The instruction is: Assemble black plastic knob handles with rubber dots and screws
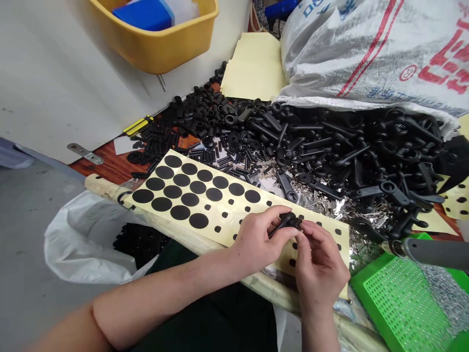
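Wooden worktable [106, 164], head view: a white woven sack [326, 63] stands at the rear right, with loose black levers [370, 193] heaped before it and small metal clips [331, 208] scattered beneath and in front of them. At the near edge lies a cream sticker sheet [229, 227] bearing black discs and smaller black dots. A green basket [373, 288] sits at the right. The left hand [260, 239] pinches a black part [283, 225] between thumb and fingers, above the sheet; the right hand [322, 259] closes thumb and fingertips at the part's right end. Whether a separate small piece sits between the right fingertips cannot be told. Judged step: two-handed fitting or adjustment at that end. The next move calls for a steady left hold and controlled, well-aligned pressure from the right fingertips.
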`<state>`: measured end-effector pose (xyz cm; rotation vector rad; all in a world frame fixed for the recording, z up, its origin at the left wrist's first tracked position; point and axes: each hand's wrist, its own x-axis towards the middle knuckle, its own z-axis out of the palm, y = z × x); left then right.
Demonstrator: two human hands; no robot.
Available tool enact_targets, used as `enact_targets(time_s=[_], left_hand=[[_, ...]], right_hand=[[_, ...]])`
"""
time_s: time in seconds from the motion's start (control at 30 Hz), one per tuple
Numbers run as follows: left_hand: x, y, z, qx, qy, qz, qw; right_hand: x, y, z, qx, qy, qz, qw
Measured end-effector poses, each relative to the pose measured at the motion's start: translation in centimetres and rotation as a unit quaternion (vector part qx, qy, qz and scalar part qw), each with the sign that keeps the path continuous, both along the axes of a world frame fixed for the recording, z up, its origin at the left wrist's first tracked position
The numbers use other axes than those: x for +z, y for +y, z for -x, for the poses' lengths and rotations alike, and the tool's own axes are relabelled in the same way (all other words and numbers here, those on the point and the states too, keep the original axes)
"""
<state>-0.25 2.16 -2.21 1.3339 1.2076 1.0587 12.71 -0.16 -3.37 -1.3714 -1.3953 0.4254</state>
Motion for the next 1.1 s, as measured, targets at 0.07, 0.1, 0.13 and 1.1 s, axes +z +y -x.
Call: enact_targets(time_s=[0.07, 0.1, 0.13, 1.1], left_hand=[[0.2, -0.1, 0.1, 0.007, 0.012, -0.018, 1.000], [0.3, -0.2, 0.2, 0.007, 0.023, -0.029, 0.999], [0.5, -0.3, 0.2, 0.006, 0.033, -0.041, 0.999], [2.5, -1.7, -0.7, -0.039, 0.081, -0.230, 0.969]], right_hand=[[0.3, -0.1, -0.3, 0.024, 0.085, 0.041, 0.995], [0.4, -0.1, -0.4, 0.034, 0.125, 0.062, 0.990], [0.5, -0.1, -0.7, 0.041, 0.161, 0.082, 0.983], [1.3, -0.1, -1.9, 0.079, 0.176, 0.103, 0.976]])
